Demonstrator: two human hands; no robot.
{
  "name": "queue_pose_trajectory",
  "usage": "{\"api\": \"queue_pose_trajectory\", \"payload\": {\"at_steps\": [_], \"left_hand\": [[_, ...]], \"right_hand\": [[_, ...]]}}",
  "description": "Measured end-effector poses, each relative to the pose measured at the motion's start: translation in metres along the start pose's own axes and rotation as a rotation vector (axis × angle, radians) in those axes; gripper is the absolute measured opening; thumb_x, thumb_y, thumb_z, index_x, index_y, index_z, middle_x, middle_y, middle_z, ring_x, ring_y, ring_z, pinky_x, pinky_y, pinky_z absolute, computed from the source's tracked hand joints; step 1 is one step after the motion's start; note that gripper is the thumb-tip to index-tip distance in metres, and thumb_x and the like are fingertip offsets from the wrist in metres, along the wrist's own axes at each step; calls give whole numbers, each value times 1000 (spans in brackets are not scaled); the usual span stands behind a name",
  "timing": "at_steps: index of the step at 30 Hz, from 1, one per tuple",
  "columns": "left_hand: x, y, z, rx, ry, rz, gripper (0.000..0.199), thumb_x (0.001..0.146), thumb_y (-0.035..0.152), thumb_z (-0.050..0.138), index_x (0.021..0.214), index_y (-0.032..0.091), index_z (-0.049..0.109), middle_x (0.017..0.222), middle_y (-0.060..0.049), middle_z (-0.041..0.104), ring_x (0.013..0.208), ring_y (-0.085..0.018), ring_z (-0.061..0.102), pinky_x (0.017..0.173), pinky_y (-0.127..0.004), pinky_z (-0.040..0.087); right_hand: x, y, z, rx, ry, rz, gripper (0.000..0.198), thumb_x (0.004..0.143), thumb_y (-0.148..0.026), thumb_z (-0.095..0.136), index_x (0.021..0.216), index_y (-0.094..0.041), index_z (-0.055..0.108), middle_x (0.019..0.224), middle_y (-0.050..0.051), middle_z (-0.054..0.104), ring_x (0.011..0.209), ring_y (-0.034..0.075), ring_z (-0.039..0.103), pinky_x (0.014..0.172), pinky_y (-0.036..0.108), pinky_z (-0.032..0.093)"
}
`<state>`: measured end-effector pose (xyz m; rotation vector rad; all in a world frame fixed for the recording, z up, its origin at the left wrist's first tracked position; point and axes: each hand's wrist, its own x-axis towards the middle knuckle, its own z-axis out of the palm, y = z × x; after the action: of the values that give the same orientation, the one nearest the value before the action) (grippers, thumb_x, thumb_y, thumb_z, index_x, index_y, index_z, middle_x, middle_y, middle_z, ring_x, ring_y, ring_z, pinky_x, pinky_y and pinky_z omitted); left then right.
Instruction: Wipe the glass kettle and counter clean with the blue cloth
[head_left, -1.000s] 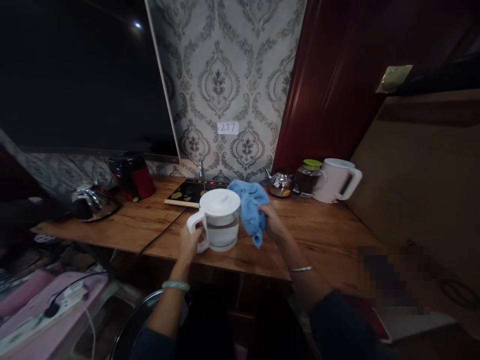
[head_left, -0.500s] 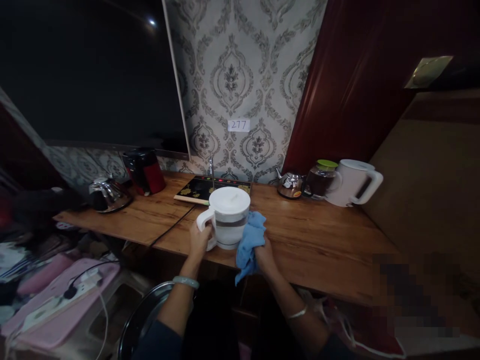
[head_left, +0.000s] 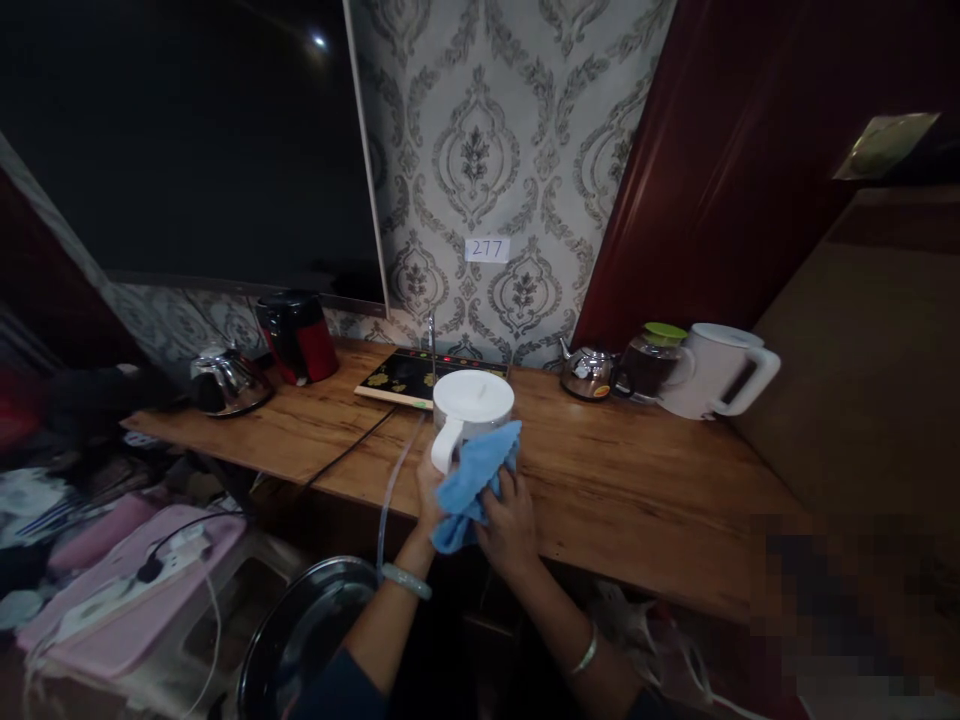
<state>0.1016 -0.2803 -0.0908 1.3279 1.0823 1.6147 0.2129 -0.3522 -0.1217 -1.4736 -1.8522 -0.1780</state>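
Observation:
A clear pitcher with a white lid and white handle (head_left: 474, 396) is at the front of the wooden table, its handle now toward me. My left hand (head_left: 428, 492) is closed at the lower part of that handle, its fingers partly hidden behind the cloth. A blue cloth (head_left: 478, 468) covers much of the pitcher's near side. Bunched in my right hand (head_left: 513, 522), the cloth lies against the pitcher, just right of the handle. The cloth and hands hide the pitcher's base, so I cannot tell whether it touches the table.
Behind the pitcher lies a black induction cooktop (head_left: 405, 376) with a thin metal spout. A steel kettle (head_left: 225, 382) and a red-black appliance (head_left: 298, 338) stand left. At right are a small teapot (head_left: 589, 374), a green-lidded jug (head_left: 651, 362) and a white kettle (head_left: 709, 372). Below left is a metal basin (head_left: 300, 630).
The pitcher has turned so its handle points toward me. My right hand has brought the cloth from the pitcher's right side across its front, near my left hand. The view has shifted slightly.

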Motion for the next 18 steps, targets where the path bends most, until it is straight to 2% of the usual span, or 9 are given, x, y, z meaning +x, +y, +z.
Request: {"api": "queue_pose_trajectory", "payload": {"at_steps": [4,8,11,13,15,17,18], "left_hand": [[0,2,2,74,82,43,28,66,22,61,94,16,65,80,-3,68,76,-19,64,73,-33,53],[-1,6,0,130,60,39,30,69,24,62,98,16,65,85,-5,69,81,-20,65,77,-34,52],[-15,8,-12,225,33,52,37,71,30,65,105,17,62,96,-8,69,91,-23,65,82,-37,52],[-31,11,-25,295,104,127,49,70,33,69,115,18,58,112,-12,65,104,-26,62,90,-41,50],[-49,16,-36,330,160,220,56,70,35,71,121,18,55,121,-14,61,113,-28,58,95,-43,47],[-64,26,-44,321,122,291,54,73,36,69,123,19,54,122,-14,59,113,-28,56,95,-42,46],[-68,32,-47,305,81,313,52,75,36,68,123,19,54,122,-13,58,111,-27,57,93,-41,47]], "right_hand": [[-12,13,-5,22,-36,17,52,74,-16,62,125,-23,65,139,13,52,119,36,47,94,54,49],[-7,19,-22,282,-34,147,45,73,-20,61,118,-23,68,132,11,60,116,33,56,98,50,49],[-10,27,-32,532,61,323,35,70,-27,61,104,-22,70,108,11,71,103,31,64,93,49,52],[-17,28,-40,631,124,445,25,70,-32,62,93,-23,70,91,9,73,91,31,68,85,50,55],[-25,21,-50,680,153,511,20,71,-35,64,87,-25,69,85,9,74,83,30,69,79,48,58],[-26,5,-62,698,169,465,23,73,-35,65,93,-26,70,91,8,75,87,30,70,80,47,58],[-22,-4,-68,694,163,400,25,75,-33,65,98,-27,70,96,7,75,92,29,70,84,47,57]]}}
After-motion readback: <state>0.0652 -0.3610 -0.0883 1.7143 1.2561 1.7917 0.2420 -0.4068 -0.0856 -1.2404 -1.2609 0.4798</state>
